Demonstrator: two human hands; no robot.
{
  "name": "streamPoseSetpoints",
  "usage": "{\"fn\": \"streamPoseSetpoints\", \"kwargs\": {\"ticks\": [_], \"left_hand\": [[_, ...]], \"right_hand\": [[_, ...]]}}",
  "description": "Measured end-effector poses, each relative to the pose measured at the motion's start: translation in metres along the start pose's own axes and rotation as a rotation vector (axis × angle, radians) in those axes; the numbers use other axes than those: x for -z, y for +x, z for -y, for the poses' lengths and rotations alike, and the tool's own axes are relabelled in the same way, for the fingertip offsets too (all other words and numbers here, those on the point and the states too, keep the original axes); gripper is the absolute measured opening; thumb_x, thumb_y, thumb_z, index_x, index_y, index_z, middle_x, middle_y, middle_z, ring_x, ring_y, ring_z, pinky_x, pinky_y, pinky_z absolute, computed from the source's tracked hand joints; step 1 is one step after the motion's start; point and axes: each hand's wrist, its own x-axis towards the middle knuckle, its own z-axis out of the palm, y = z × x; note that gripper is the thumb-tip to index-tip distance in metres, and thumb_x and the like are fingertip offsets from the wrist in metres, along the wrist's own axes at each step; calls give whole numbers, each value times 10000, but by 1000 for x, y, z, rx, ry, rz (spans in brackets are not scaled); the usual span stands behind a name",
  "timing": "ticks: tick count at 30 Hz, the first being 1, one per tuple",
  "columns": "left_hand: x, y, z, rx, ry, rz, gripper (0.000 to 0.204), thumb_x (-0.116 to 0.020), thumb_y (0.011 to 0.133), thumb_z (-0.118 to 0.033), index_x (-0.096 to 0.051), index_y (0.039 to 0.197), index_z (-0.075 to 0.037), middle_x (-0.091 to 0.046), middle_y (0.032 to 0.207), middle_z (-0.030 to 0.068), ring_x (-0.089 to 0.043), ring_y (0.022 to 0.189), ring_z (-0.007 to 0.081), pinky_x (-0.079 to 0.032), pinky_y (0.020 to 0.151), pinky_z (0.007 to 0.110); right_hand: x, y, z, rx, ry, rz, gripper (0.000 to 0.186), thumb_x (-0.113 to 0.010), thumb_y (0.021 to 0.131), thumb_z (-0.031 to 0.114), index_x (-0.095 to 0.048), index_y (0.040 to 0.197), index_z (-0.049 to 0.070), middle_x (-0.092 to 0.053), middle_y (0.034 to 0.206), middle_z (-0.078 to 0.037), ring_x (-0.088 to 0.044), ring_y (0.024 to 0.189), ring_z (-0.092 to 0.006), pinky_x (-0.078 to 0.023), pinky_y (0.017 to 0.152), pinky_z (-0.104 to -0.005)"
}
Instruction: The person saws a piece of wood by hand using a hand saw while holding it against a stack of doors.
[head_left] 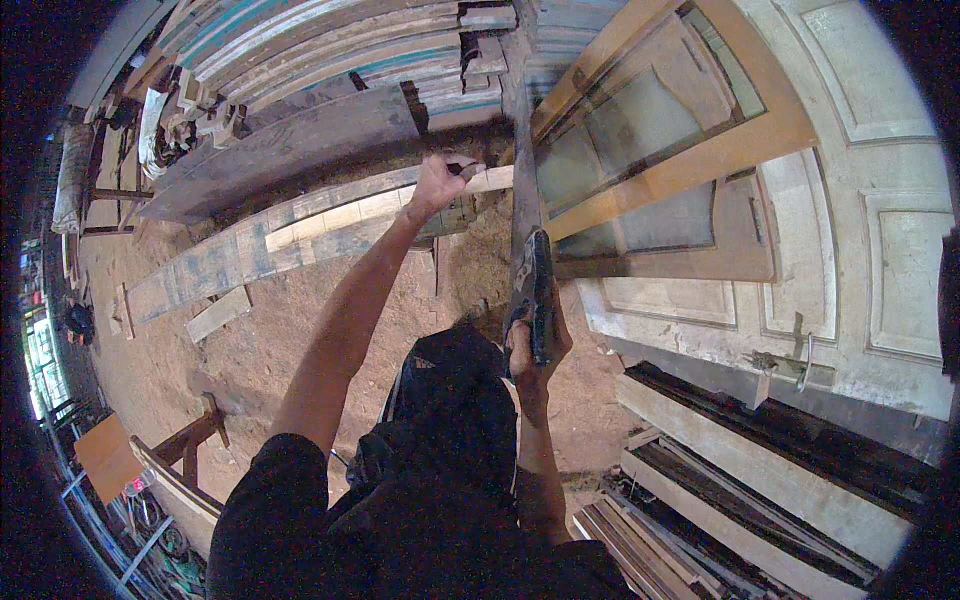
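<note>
My left hand (pixel 445 180) reaches far forward over the right end of a pale wooden strip (pixel 340 218). Its fingers are pinched together, and whatever small thing may be between them cannot be made out. The strip lies along a long, stained wooden plank (pixel 210 272). In my right hand (pixel 540 355), fingers wrap around the black handle of a tool (pixel 541 290) held upright in front of me, to the right of the plank. A narrow grey upright length (pixel 527 150) lines up beyond that handle; whether it belongs to the tool is unclear.
Glazed wooden door frames (pixel 680 170) lean at the right beside white panelled doors (pixel 870 240). Timber is stacked at the far side (pixel 330 60) and lower right (pixel 740 470). A loose board (pixel 218 314) lies on the brown dirt floor (pixel 270 350); a wooden trestle (pixel 190 440) stands left.
</note>
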Motion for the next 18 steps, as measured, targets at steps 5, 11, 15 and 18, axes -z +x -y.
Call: {"fn": "streamPoseSetpoints", "kwargs": {"ticks": [5, 11, 15, 18], "left_hand": [[-10, 5, 18, -10, 44, 14, 187, -762, 844, -225, -782, 937, -64, -757, 867, 138, -724, 796, 209, -543, 735, 346], [-17, 11, 8, 184, -75, -114, 262, -628, 963, -218, -728, 855, -1, -734, 807, 121, -689, 786, 192, -529, 759, 332], [-20, -9, -3, 94, -283, -367, 259, -555, 1005, -202, -679, 935, 13, -702, 874, 134, -670, 835, 217, -518, 785, 345], [-22, -39, -21, 219, -428, -327, 228, -545, 1014, -197, -668, 1030, -6, -682, 922, 102, -656, 861, 154, -500, 763, 304]], "right_hand": [[-3, 0, 7, -10, 2, 1, 642, -512, 803, -52, -480, 1443, -22, -552, 815, -3, -475, 552, -72, -386, 458, -248], [-10, 2, 34, -64, 110, -54, 499, -532, 824, -14, -583, 1320, 3, -522, 800, 18, -483, 588, -82, -408, 500, -262], [1, -3, 16, -376, 452, -56, 252, -635, 876, 182, -606, 1092, 57, -566, 769, -2, -536, 653, -119, -455, 566, -288], [22, -2, -3, -620, 854, -138, 217, -598, 893, 269, -475, 773, 135, -376, 632, 44, -409, 546, -132, -379, 543, -303]]}}
